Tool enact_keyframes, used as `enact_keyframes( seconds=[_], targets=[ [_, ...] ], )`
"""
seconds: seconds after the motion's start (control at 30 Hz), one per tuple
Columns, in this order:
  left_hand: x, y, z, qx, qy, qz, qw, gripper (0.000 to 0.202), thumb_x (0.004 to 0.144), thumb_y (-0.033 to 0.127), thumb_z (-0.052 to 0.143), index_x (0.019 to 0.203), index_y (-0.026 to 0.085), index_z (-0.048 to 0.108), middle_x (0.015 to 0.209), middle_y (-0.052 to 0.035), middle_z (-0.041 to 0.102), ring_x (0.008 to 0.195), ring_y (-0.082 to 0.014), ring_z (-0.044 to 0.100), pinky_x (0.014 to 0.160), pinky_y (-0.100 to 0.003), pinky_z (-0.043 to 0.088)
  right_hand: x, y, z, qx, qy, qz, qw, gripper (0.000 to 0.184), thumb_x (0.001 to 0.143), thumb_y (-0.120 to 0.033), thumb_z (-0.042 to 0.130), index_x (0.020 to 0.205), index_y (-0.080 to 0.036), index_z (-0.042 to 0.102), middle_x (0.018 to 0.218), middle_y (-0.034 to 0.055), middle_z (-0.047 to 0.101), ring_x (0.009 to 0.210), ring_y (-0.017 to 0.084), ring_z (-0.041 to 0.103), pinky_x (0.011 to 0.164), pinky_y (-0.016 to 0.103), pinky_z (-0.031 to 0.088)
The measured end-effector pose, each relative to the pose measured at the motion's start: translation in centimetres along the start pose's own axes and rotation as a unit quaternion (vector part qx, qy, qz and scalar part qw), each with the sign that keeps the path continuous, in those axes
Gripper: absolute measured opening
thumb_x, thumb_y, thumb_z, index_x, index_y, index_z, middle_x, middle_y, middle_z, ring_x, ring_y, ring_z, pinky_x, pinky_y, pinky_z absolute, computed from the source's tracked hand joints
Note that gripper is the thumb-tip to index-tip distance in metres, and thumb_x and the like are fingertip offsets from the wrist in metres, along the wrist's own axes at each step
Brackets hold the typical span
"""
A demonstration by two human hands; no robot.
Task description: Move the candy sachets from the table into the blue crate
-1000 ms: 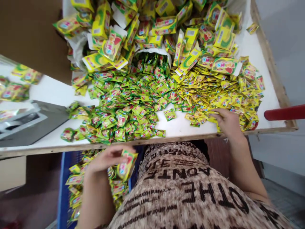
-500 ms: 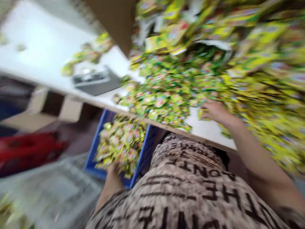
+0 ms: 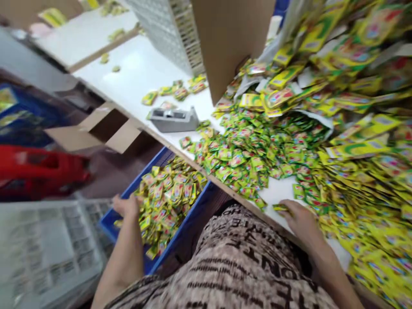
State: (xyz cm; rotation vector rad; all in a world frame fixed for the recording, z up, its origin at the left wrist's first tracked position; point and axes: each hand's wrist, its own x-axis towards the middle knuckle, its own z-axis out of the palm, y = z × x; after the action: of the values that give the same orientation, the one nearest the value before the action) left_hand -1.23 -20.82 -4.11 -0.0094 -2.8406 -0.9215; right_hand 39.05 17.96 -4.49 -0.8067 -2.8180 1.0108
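Observation:
My left hand (image 3: 127, 206) is over the left rim of a blue crate (image 3: 128, 186), its thumb and fingers apart. It appears to hold nothing, though its palm is hidden. Small yellow-green sachets (image 3: 169, 193) fill the crate, which stands below the table edge. Over the white tabletop (image 3: 279, 189), my right hand (image 3: 299, 219) pinches a small sachet (image 3: 281, 208) between thumb and fingers. Beyond it spreads a heap of green sachets (image 3: 244, 146), some spilling from an open white-edged bag (image 3: 317, 120). Larger yellow packets (image 3: 363, 180) are piled to the right.
A grey tape dispenser (image 3: 174, 120) sits near the table edge. Behind it stand a white plastic basket (image 3: 167, 30) and a cardboard panel (image 3: 231, 43). An open cardboard box (image 3: 106, 126), a red object (image 3: 41, 169) and a grey-white crate (image 3: 51, 249) are at the left.
My left hand has moved from the sachets inside the blue crate to its left rim. My right hand has drawn back nearer the table edge with a sachet. The view has shifted and sharpened.

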Motion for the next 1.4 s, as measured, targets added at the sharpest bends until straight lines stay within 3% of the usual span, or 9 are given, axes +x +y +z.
enact_keyframes(
  seconds=[0.13, 0.27, 0.37, 0.53, 0.63, 0.87, 1.07, 1.2, 1.4],
  targets=[
    [4.7, 10.8, 8.9, -0.111, 0.039, 0.117, 0.986, 0.027, 0.083, 0.018, 0.059, 0.110, 0.020, 0.059, 0.104, 0.0004, 0.064, 0.094, -0.0166, 0.061, 0.089, -0.035, 0.051, -2.4, -1.5, 1.1, 0.055, -0.009, 0.036, 0.998, 0.017, 0.085, -0.022, 0.053, 0.095, -0.024, 0.066, 0.094, 0.0055, 0.071, 0.092, 0.024, 0.065, 0.081, 0.037, 0.051],
    [0.5, 27.3, 17.4, -0.264, -0.139, 0.352, 0.887, 0.016, 0.087, 0.027, 0.058, 0.097, 0.018, 0.065, 0.094, -0.0026, 0.068, 0.087, -0.0156, 0.063, 0.080, -0.030, 0.053, -4.1, -1.3, 1.7, 0.091, 0.040, 0.087, 0.991, 0.021, 0.084, -0.022, 0.053, 0.099, -0.021, 0.068, 0.100, 0.0069, 0.072, 0.096, 0.024, 0.066, 0.085, 0.036, 0.050],
    [-3.6, 38.5, 21.8, -0.268, -0.181, 0.446, 0.835, 0.034, 0.082, 0.030, 0.068, 0.113, 0.016, 0.059, 0.115, -0.0109, 0.064, 0.109, -0.0226, 0.059, 0.092, -0.036, 0.049, -4.8, -1.0, 2.4, 0.109, 0.075, 0.113, 0.985, 0.024, 0.085, -0.026, 0.055, 0.103, -0.022, 0.069, 0.103, 0.0069, 0.072, 0.097, 0.025, 0.067, 0.087, 0.038, 0.050],
    [-5.4, 47.8, 24.8, -0.161, -0.228, 0.399, 0.874, 0.071, 0.065, 0.026, 0.084, 0.124, 0.008, 0.048, 0.120, -0.0192, 0.057, 0.118, -0.0349, 0.051, 0.102, -0.051, 0.038, -5.7, -0.2, 3.0, 0.174, 0.144, 0.160, 0.961, 0.024, 0.083, -0.036, 0.061, 0.100, -0.022, 0.071, 0.102, 0.0079, 0.073, 0.095, 0.027, 0.068, 0.085, 0.038, 0.053],
    [-7.4, 46.2, 23.6, -0.163, -0.236, 0.431, 0.856, 0.081, 0.060, 0.019, 0.085, 0.129, 0.005, 0.045, 0.124, -0.0204, 0.051, 0.119, -0.0346, 0.047, 0.103, -0.049, 0.037, -5.6, -0.3, 1.6, 0.226, 0.224, 0.194, 0.928, 0.027, 0.078, -0.043, 0.069, 0.092, -0.021, 0.072, 0.093, 0.0088, 0.074, 0.087, 0.027, 0.069, 0.078, 0.039, 0.056],
    [-19.7, 32.7, 17.0, -0.197, -0.415, 0.571, 0.680, 0.057, 0.069, 0.018, 0.069, 0.122, 0.017, 0.052, 0.111, -0.0086, 0.056, 0.105, -0.0245, 0.054, 0.091, -0.036, 0.047, 0.1, -1.4, -5.2, 0.324, 0.508, 0.155, 0.783, 0.033, 0.075, -0.037, 0.075, 0.102, -0.019, 0.068, 0.093, 0.0058, 0.071, 0.081, 0.021, 0.068, 0.075, 0.034, 0.056],
    [-24.8, 28.3, 17.1, -0.225, -0.418, 0.505, 0.721, 0.061, 0.070, 0.018, 0.069, 0.128, 0.017, 0.048, 0.113, -0.0091, 0.058, 0.106, -0.0245, 0.053, 0.094, -0.037, 0.045, 1.6, -0.2, -4.4, 0.199, 0.405, 0.128, 0.883, 0.020, 0.080, -0.030, 0.069, 0.096, -0.019, 0.072, 0.092, 0.0054, 0.071, 0.083, 0.020, 0.065, 0.078, 0.033, 0.051],
    [-25.8, 27.6, 17.7, -0.200, -0.462, 0.495, 0.708, 0.055, 0.073, 0.020, 0.069, 0.125, 0.019, 0.051, 0.112, -0.0093, 0.058, 0.107, -0.0262, 0.052, 0.093, -0.040, 0.042, -0.1, 0.3, -5.1, 0.172, 0.239, 0.112, 0.949, 0.015, 0.078, -0.021, 0.070, 0.092, -0.020, 0.074, 0.089, 0.0046, 0.071, 0.086, 0.021, 0.065, 0.081, 0.033, 0.049],
    [-27.4, 26.9, 17.6, -0.274, -0.722, 0.225, 0.595, 0.030, 0.076, 0.035, 0.070, 0.091, 0.018, 0.050, 0.080, 0.0003, 0.059, 0.077, -0.0156, 0.057, 0.071, -0.027, 0.046, -0.9, 0.0, -5.8, 0.190, 0.208, 0.129, 0.951, 0.018, 0.081, -0.015, 0.066, 0.098, -0.021, 0.070, 0.087, 0.0024, 0.069, 0.080, 0.017, 0.063, 0.075, 0.030, 0.048]
  ],
)
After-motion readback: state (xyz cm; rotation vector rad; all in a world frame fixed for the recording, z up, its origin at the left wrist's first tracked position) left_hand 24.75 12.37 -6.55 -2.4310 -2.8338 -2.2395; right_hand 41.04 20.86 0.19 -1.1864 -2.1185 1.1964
